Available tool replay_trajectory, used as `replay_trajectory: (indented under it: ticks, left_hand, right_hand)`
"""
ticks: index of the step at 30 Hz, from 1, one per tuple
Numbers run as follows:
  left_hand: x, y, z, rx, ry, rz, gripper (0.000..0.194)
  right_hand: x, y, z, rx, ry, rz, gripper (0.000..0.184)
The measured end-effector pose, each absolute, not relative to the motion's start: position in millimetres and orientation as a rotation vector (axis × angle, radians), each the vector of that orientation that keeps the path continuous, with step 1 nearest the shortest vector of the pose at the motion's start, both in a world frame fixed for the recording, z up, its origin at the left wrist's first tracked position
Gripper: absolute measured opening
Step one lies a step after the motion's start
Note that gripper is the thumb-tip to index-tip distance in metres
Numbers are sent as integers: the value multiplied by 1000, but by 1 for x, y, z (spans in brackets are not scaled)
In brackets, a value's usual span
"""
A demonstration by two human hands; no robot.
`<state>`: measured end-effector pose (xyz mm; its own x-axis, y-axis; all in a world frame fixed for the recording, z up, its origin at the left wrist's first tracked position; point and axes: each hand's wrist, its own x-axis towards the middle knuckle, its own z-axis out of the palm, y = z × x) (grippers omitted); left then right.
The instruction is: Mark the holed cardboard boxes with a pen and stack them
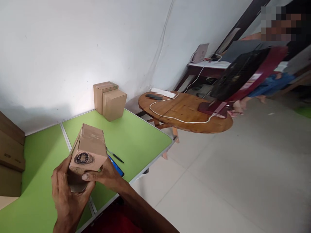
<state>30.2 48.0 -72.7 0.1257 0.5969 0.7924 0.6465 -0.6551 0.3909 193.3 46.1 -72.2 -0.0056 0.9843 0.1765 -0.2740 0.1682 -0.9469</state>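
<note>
I hold a small brown cardboard box [87, 149] with a round black stamp on its near face, lifted above the green table [136, 136]. My left hand [65, 194] wraps around the box's lower left side from below. My right hand [104, 176] grips its lower right edge, thumb pressed along the front. Both hands are closed on the box.
Two more cardboard boxes [109, 100] stand at the table's far edge against the white wall. A pen [116, 156] and a blue phone [116, 166] lie on the table by my right hand. Stacked cartons [9, 152] sit left. A round wooden table [184, 111] with cables and a seated person are right.
</note>
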Motion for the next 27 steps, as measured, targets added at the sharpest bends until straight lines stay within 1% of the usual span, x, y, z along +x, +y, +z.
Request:
replay_trajectory:
  ticks: [3,5,6,8,10,12,14,16,17,18,19,20,22,23,24,25,27]
  left_hand:
    - [18,49,-68,-2534,-1362,-1668,61]
    - [6,51,-67,-2626,-1489,-1842,59]
    - [0,52,-66,-2636,-1587,-1936,63]
    - [-8,53,-64,-2642,-1815,-2061,78]
    - [-12,53,-62,-2676,-2055,-2048,91]
    - [-11,52,-59,-2659,-2243,-2047,97]
    - [-6,52,-57,-2518,-2364,-2099,104]
    - [-1,52,-55,-2398,-2409,-2146,112]
    - [2,52,-54,-2362,-2410,-2161,113]
    - [3,52,-54,-2343,-2403,-2175,114]
    - [4,51,-53,-2331,-2394,-2188,114]
    - [4,50,-53,-2317,-2390,-2199,114]
    - [3,47,-54,-2292,-2382,-2208,112]
    - [2,46,-54,-2291,-2373,-2208,111]
    - [1,45,-54,-2291,-2354,-2209,109]
    - [-1,44,-53,-2284,-2331,-2216,106]
    - [-4,43,-51,-2247,-2279,-2235,105]
  right_hand:
    - [206,49,-77,-786,-1017,1238,74]
    - [212,50,-76,-734,-1052,1320,75]
    - [213,49,-75,-731,-1098,1373,76]
    - [211,47,-74,-756,-1184,1474,79]
    - [206,44,-72,-790,-1214,1541,77]
    - [199,40,-69,-833,-1191,1561,75]
    - [192,38,-61,-903,-1148,1517,79]
    - [187,38,-49,-973,-1101,1423,91]
    - [185,38,-42,-1003,-1095,1375,96]
    - [184,39,-36,-1027,-1106,1338,97]
    - [182,39,-30,-1044,-1126,1313,94]
    - [181,40,-25,-1052,-1149,1295,86]
    - [178,41,-20,-1047,-1175,1269,64]
    - [176,41,-19,-1042,-1174,1251,57]
    - [174,41,-19,-1040,-1174,1231,55]
    - [171,41,-19,-1046,-1173,1209,58]
    - [167,41,-18,-1069,-1193,1173,68]
